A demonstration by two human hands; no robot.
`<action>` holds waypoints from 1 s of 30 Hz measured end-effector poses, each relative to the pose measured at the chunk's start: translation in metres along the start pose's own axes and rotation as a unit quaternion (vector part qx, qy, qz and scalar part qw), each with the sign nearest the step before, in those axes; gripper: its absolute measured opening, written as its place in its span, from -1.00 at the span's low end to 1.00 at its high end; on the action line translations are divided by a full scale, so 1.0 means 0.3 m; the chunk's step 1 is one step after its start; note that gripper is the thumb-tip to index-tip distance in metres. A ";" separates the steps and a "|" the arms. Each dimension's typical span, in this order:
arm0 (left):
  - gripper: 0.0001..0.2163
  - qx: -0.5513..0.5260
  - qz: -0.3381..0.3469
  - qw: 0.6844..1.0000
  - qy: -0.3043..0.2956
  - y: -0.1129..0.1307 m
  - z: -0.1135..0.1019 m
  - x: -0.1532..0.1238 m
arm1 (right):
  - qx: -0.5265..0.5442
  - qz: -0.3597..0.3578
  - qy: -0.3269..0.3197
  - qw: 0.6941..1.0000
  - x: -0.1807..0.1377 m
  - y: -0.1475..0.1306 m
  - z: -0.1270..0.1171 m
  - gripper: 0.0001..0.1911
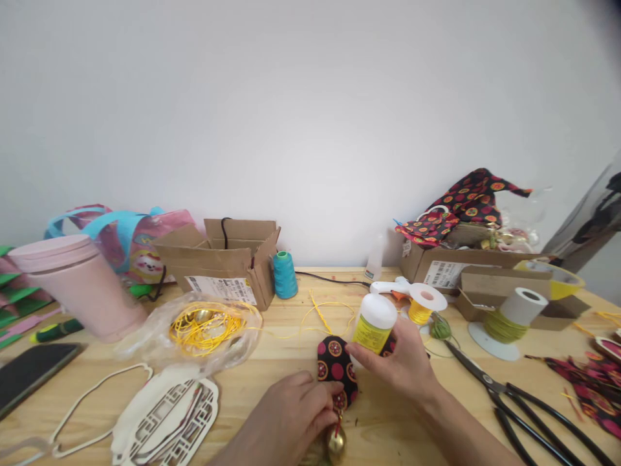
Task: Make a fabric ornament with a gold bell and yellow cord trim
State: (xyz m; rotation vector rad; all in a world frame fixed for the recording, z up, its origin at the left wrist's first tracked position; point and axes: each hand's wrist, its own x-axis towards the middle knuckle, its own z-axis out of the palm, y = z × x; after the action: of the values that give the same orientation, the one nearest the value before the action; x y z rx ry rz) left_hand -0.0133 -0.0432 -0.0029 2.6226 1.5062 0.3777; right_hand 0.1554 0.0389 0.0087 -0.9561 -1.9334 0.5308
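Note:
My right hand (407, 362) is wrapped round a small white-capped bottle (374, 323) with a yellow label, tilted a little above the table. A black fabric piece (334, 362) with red and gold round motifs lies just left of the bottle. The fingers of my left hand (298, 408) are closed on its lower end. Below those fingers a round gold bell (336, 443) hangs from the fabric by a red cord. More of the same patterned fabric shows partly behind my right hand. A yellow thread (320, 310) lies on the table behind the fabric piece.
Black scissors (499, 388) lie at right beside a green cord spool (507, 323). Left of my hands are a bag of yellow cord (208, 327) and wooden cut-outs (165, 414). Behind stand a cardboard box (218, 259), teal thread cone (284, 275) and pink tumbler (82, 285).

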 end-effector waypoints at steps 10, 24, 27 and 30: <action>-0.77 -0.017 -0.020 1.000 -0.014 0.001 0.006 -0.003 | 0.016 0.014 -0.013 1.000 -0.005 -0.003 0.001 -0.72; -0.78 -0.008 -0.015 1.000 -0.009 0.005 -0.005 0.000 | 0.048 0.036 0.022 0.998 -0.016 0.034 -0.002 -0.74; -0.79 -0.005 -0.013 1.000 -0.018 0.008 -0.011 0.003 | 0.041 0.025 0.006 0.999 -0.014 0.028 0.001 -0.76; -0.80 -0.011 -0.017 1.000 -0.012 0.010 -0.013 0.004 | 0.030 0.015 0.006 0.999 -0.012 0.016 0.006 -0.73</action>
State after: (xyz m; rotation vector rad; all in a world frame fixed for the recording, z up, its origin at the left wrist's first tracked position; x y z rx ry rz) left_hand -0.0112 -0.0438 0.0017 2.5725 1.5268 0.3561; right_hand 0.1569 0.0392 0.0025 -0.9479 -1.8851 0.5960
